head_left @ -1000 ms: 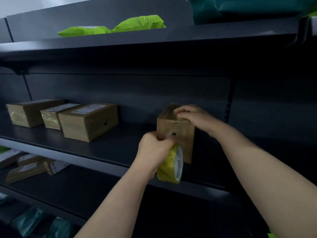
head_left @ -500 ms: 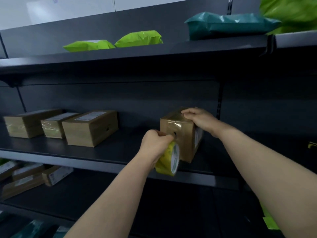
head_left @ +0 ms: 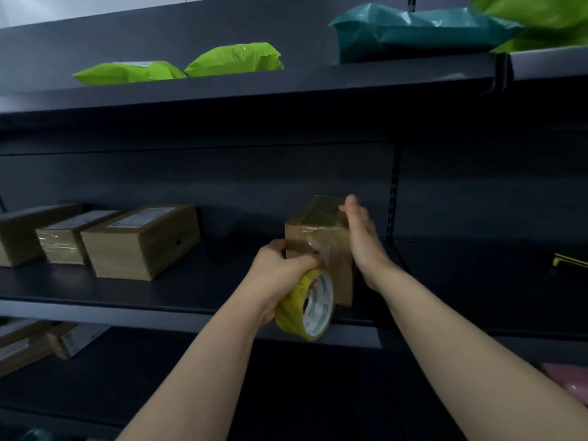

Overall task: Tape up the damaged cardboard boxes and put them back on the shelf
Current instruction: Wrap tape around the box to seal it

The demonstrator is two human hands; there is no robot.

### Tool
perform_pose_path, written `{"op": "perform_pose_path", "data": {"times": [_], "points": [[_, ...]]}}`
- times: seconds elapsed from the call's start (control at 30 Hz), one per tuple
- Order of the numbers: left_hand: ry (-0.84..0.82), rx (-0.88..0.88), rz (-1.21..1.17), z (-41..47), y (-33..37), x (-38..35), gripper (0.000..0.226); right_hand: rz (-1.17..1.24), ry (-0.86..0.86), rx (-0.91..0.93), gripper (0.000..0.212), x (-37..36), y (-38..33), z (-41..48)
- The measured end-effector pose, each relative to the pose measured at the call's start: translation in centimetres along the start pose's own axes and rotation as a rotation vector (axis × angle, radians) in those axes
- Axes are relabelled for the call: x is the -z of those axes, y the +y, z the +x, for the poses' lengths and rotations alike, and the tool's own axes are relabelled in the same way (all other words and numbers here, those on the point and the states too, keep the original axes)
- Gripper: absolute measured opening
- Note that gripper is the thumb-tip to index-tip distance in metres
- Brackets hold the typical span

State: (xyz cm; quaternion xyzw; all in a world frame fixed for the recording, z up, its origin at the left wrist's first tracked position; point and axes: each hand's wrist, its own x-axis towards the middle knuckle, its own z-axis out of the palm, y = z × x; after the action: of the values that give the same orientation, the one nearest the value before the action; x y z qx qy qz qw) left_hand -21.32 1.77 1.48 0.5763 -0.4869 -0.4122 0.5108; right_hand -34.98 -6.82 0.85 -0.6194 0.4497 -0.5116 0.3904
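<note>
While curling the left hand round the tape roll at the front face of the cardboard box, pressing the straight-fingered right hand flat against its right side, near the front edge of the shelf.

Two bare forearms, uncovered to the lower edge, end in a bare left grip and right grip.

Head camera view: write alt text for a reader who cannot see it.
A left hand grips a yellow tape roll against an upright cardboard box on a dark shelf; the right hand lies flat against the box's side.
</note>
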Motion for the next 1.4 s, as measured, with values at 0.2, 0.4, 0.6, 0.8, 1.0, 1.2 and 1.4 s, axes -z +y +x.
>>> {"op": "perform_pose_path", "data": {"times": [0.2, 0.4, 0.6, 0.8, 1.0, 1.2, 1.4], "points": [[0.029, -0.080, 0.081, -3.8, -0.3, 0.7, 0.044, 0.000, 0.029, -0.029, 0.095, -0.5, -1.1, -2.9], [0.125, -0.157, 0.135, -7.6, -1.5, 1.0, 0.026, -0.131, 0.098, 0.155, 0.054, 0.1, -1.8, -6.9], [0.171, -0.228, 0.191, -9.4, -1.3, 0.2, 0.026, -0.720, -0.185, 0.651, 0.050, 1.7, -5.2, -8.1], [0.165, -0.237, 0.068, -11.5, -3.0, -0.7, 0.083, -0.772, -0.354, 0.481, 0.050, 2.0, -5.6, -7.5], [0.177, -0.235, -0.056, -13.1, -6.9, -1.8, 0.036, -0.856, -0.434, 0.443, 0.070, 2.2, -5.9, -7.5], [0.293, -0.269, 0.093, -12.9, -6.9, -3.1, 0.043, -0.814, -0.441, 0.500, 0.056, 2.2, -5.1, -7.9], [0.343, -0.150, 0.121, -12.9, -7.7, -3.8, 0.047, -0.788, -0.410, 0.467, 0.049, 2.3, -5.4, -7.0]]}}
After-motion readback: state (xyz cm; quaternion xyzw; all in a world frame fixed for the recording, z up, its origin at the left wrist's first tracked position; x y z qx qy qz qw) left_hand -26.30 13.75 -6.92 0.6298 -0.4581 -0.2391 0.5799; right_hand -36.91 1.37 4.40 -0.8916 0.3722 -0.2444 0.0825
